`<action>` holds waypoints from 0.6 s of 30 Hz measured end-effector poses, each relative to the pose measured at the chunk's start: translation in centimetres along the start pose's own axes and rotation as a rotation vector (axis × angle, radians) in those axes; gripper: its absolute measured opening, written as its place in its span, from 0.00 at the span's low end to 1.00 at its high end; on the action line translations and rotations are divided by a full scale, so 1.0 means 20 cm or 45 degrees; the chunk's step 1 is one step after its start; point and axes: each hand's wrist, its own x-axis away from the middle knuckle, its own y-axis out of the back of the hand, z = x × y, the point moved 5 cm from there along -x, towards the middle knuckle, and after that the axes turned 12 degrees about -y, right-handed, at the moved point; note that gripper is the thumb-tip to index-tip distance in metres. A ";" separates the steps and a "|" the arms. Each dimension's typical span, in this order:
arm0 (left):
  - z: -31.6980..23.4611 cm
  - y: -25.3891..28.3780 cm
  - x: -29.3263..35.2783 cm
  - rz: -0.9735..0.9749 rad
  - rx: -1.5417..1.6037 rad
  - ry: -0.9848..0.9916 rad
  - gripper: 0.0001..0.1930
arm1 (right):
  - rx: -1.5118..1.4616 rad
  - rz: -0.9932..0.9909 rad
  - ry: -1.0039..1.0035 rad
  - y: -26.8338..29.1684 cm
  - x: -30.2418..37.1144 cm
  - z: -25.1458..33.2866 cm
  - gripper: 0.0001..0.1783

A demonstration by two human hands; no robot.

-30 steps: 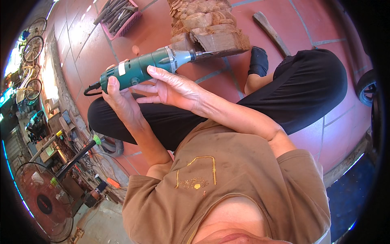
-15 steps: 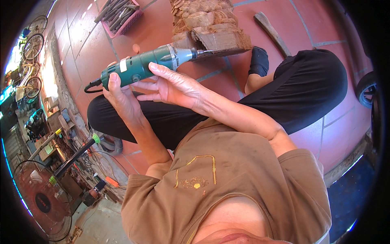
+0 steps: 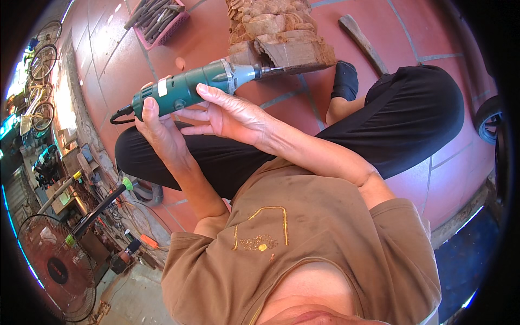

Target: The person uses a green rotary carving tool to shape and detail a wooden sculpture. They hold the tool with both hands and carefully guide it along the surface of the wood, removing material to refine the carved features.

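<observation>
A green die grinder [image 3: 187, 86] lies across both my hands, raised over my crossed legs, its grey nose and thin metal bit pointing right. My left hand [image 3: 156, 122] grips the rear end by the black cord, thumb upright against the near side. My right hand [image 3: 233, 114] holds the middle, with the thumb pressed on the green body and the fingers reaching beneath it, partly hidden. Just beyond the bit stands a carved brown wooden block [image 3: 295, 53]; in this view the bit overlaps its lower edge, and I cannot tell whether they touch.
A pink basket [image 3: 172, 33] full of chisel-like tools stands at the far left on red floor tiles. A wooden mallet or handle [image 3: 362, 43] lies beyond my socked foot [image 3: 345, 81]. To the left are a fan [image 3: 57, 268], cords and clutter; a wheel [image 3: 489, 119] is at the right.
</observation>
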 end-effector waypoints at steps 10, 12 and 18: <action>0.01 0.02 0.00 -0.035 0.040 0.022 0.24 | 0.036 0.030 0.007 -0.05 0.02 0.01 0.27; 0.01 0.02 0.00 -0.032 0.031 0.025 0.24 | 0.038 0.030 0.010 -0.05 0.01 0.01 0.27; 0.02 0.03 0.00 -0.015 0.030 0.045 0.24 | 0.022 -0.001 -0.009 -0.01 0.00 0.00 0.27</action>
